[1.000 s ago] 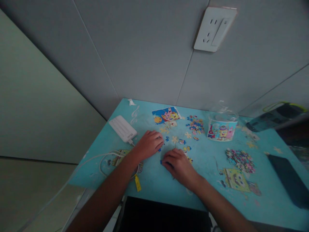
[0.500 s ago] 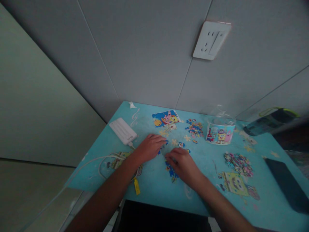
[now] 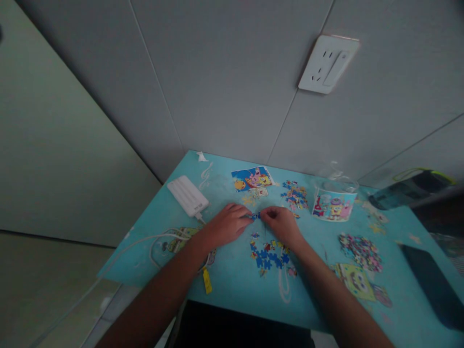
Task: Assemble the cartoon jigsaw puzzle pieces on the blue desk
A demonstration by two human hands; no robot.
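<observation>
My left hand (image 3: 228, 224) and my right hand (image 3: 281, 223) rest on a turquoise table (image 3: 232, 275), fingertips nearly meeting over a small blue puzzle piece (image 3: 255, 216). Both hands have curled fingers pinching at that piece. Just in front of the hands lies a partly joined cluster of blue puzzle pieces (image 3: 268, 253). A picture card (image 3: 253, 178) showing cartoon characters lies behind the hands. Loose pieces form a pile (image 3: 295, 193) to the right of the card.
A white power bank (image 3: 187, 195) with a white cable (image 3: 159, 239) lies at the left. A clear cup with a cartoon label (image 3: 333, 201) stands at the right, a second pile of pieces (image 3: 360, 245) beyond it. A dark phone (image 3: 431, 285) lies at the right edge. A wall socket (image 3: 328, 64) hangs above.
My right hand moved away from me and up toward the left hand, uncovering the blue cluster of joined pieces. The left hand shifted slightly right, so the fingertips now meet.
</observation>
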